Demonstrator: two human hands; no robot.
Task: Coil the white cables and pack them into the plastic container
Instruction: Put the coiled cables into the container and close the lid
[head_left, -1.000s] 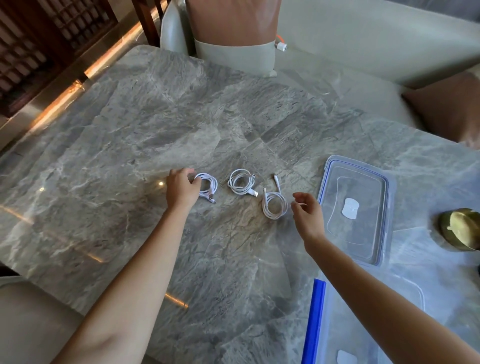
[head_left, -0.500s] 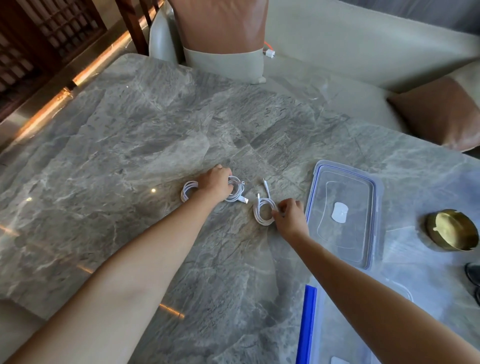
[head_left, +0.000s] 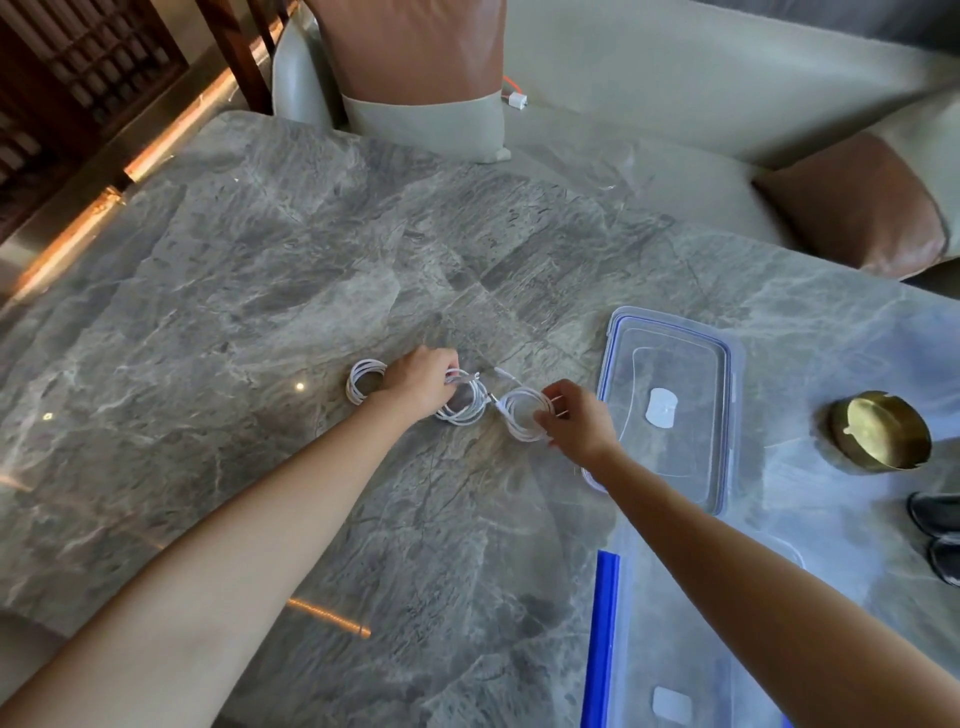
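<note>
Three coiled white cables lie in a row on the grey marble table (head_left: 260, 312). The left coil (head_left: 363, 384) lies free beside my left wrist. My left hand (head_left: 423, 382) grips the middle coil (head_left: 465, 408). My right hand (head_left: 579, 421) pinches the right coil (head_left: 522, 415) at its right side. A clear plastic container (head_left: 670, 415) with a blue rim sits just right of my right hand. Its blue-edged lid (head_left: 605, 634) lies at the near right, partly under my right forearm.
A brass ashtray (head_left: 878, 431) stands at the right edge of the table. Two dark objects (head_left: 937, 535) sit below it at the frame edge. A grey sofa with brown cushions (head_left: 857, 208) runs behind the table, with a small white plug (head_left: 517, 100) on it.
My left hand moved from the left coil onto the middle coil and closed on it. My right hand came in and took hold of the right coil. The camera shifted slightly.
</note>
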